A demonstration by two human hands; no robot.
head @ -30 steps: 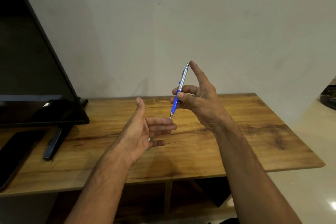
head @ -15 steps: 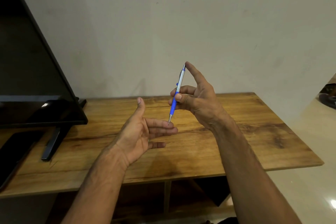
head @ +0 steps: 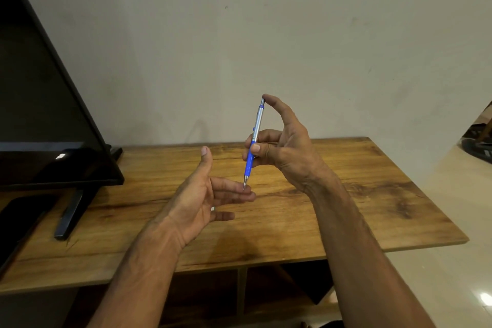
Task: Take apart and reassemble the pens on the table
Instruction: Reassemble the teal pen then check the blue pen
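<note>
Pinching the pen [head: 254,144] at its blue grip, I am holding it nearly upright in the air over the table [head: 346,194], tip down. My right hand [head: 288,153] is doing the work: thumb and middle finger are squeezing the grip, and the index finger is arching over onto the top button.

Spotter: And the left hand [head: 195,201]?

Me: It is lying open, thumb up, fingers loosely spread. The pen's tip is touching, or all but touching, one fingertip; I cannot tell which.

Spotter: How are you planning the step?

Me: I am judging this to be a click test on an assembled pen. I am aiming the push straight down the barrel, with the pinch firm enough that the grip is not sliding and the left fingers waiting under the tip to feel it coming out. For unscrewing, I am thinking the left hand should be taking the grip while the right is turning the silver barrel.

Spotter: Any writing?

Me: I am reading none. The barrel is showing no print I can make out, and the TV [head: 40,114] at the left is sitting dark, showing only a glare spot.
</note>
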